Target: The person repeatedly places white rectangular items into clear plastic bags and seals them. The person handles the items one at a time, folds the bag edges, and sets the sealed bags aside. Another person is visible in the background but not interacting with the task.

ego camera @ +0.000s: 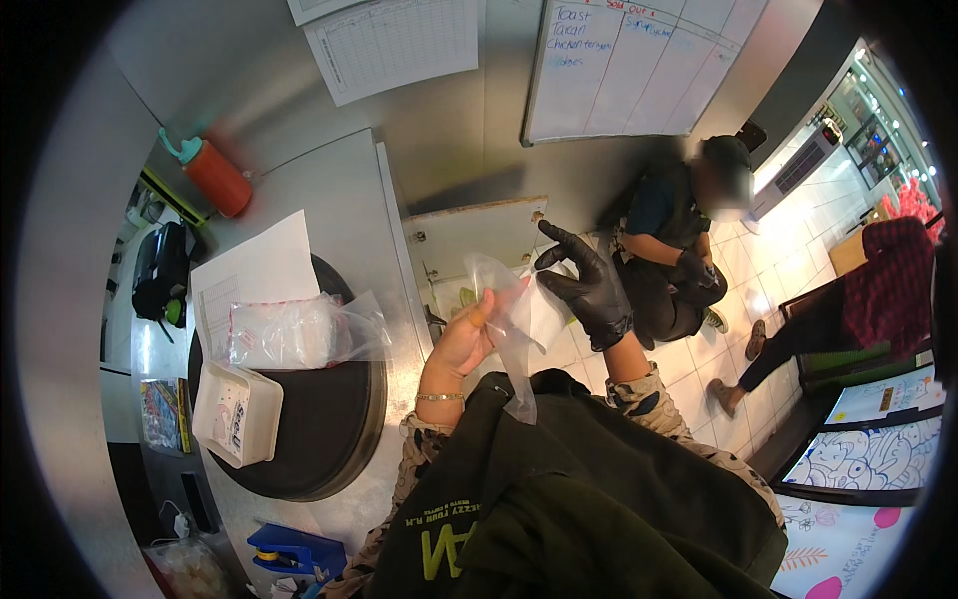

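Observation:
My left hand [465, 341], bare with a bracelet at the wrist, pinches a thin translucent plastic sheet or bag [516, 367] under the thumb. The plastic trails down in front of my dark apron [599, 464]. Beside it, my right hand [587, 288] wears a black glove, its fingers apart and nothing gripped between them. A white item [542, 318], perhaps paper, shows between the two hands; I cannot tell whether either one touches it. To the left, a clear plastic pack with white contents [288, 333] lies on a round black tray [329, 449], partly over a printed sheet [254, 262].
A white plastic box [239, 415] sits on the tray. The steel counter [307, 172] carries an orange squeeze bottle [217, 176] and a blue tape dispenser [299, 550]. A co-worker [666, 247] crouches ahead; another person [838, 314] is at right. A low cabinet door [479, 232] hangs open.

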`<state>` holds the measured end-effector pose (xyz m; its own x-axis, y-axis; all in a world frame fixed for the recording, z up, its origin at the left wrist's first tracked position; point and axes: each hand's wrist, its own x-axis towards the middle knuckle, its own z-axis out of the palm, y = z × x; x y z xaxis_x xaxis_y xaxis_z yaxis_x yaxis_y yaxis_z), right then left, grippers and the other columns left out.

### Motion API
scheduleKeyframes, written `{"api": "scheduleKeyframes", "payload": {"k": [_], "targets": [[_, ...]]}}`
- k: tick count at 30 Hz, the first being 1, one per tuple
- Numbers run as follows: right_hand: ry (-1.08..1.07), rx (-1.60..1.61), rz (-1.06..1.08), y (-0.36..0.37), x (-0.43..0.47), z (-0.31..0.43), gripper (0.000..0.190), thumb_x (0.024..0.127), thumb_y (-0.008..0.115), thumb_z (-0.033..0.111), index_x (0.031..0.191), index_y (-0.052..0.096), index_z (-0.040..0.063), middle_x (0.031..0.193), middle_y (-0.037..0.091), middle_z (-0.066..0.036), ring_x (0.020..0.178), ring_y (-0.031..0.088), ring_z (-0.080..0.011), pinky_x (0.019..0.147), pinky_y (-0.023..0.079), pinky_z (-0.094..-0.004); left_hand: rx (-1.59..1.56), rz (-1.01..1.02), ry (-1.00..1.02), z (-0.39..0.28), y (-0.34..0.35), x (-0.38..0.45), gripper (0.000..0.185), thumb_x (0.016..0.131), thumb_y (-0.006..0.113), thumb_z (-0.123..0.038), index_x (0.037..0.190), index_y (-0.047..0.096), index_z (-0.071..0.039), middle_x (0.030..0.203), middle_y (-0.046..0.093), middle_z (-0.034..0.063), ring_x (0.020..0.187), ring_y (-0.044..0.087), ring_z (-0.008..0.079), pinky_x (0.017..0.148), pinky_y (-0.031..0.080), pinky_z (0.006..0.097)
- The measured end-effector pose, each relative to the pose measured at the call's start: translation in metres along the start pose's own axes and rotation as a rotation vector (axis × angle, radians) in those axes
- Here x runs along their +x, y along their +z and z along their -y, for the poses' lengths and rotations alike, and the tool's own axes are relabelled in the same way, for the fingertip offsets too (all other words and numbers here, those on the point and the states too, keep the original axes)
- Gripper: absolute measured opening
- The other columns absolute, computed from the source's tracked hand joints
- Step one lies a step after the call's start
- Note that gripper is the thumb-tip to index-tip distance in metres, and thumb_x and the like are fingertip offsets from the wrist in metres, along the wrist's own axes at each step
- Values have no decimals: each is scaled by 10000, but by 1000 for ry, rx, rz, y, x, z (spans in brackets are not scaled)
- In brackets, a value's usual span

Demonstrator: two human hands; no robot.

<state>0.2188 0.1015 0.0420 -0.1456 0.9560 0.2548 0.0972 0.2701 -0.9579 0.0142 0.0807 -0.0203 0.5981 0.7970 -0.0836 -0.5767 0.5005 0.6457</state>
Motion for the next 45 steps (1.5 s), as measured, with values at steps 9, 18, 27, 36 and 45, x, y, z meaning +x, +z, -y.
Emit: {"api": "scheduleKeyframes", "payload": {"k": [9,18,27,36,45], "targets": [[36,-9,-162,12,1,-23,607,853,661,77,1407,417,120,1095,532,-81,913,567,-155,822,481,-291,-97,113,73,-6,14,0,656,974,426,-486,1419,366,-7,1406,436,166,1252,465,316,1044,368,492],[71,-9,-271,12,-2,-32,401,902,620,86,1296,543,83,945,601,-29,832,532,-76,754,464,-230,-65,72,86,-2,4,1,676,971,446,-476,1411,350,28,1397,434,186,1232,475,362,1023,379,518],[28,-339,-301,6,-5,-36,424,904,643,201,1307,528,135,898,657,-154,802,619,-150,707,497,-307,111,-59,59,-6,10,2,610,997,421,-433,1369,421,50,1306,529,144,1109,566,215,947,456,353],[420,124,-63,3,-3,-45,406,846,710,125,1200,583,-28,1013,661,-89,883,611,-132,761,488,-255,36,-131,197,-13,16,3,596,997,421,-440,1356,453,34,1310,526,128,1168,533,210,1009,413,357],[442,239,-88,9,-1,-19,347,840,711,104,1147,624,-32,969,679,-84,831,635,-130,745,507,-251,119,-146,159,-12,14,2,538,995,454,-408,1330,497,12,1293,539,120,1151,530,183,988,426,326]]}}
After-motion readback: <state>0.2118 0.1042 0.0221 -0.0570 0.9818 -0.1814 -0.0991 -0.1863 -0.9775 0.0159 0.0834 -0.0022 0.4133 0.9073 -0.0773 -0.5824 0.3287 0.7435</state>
